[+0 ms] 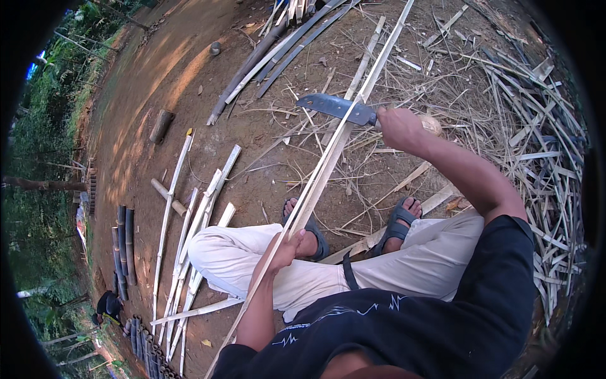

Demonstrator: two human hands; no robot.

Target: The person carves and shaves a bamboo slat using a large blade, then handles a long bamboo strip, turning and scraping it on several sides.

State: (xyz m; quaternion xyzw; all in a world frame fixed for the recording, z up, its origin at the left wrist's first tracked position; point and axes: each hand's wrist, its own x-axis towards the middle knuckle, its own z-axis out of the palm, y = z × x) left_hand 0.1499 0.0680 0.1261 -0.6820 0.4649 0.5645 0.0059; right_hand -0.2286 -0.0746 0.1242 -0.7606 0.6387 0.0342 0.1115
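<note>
A long, pale split bamboo strip [319, 169] runs from beside my left arm up past the far edge of the view. My left hand [285, 251] is closed around it near my knee. Farther out, my right hand [399, 129] grips the handle of a machete [331, 105], whose dark, wide blade lies across the strip and points left. The strip looks split lengthwise around the blade, though how deep the blade sits in it I cannot tell. Most of the machete's handle is hidden in my fist.
Several split bamboo pieces [205, 215] lie to the left, near a short round stick [169, 196] and a cut log [162, 126]. Dark bamboo poles [129, 246] are farther left. Thin shavings [442, 95] cover the ground at right, beside a heap of offcuts [555, 183].
</note>
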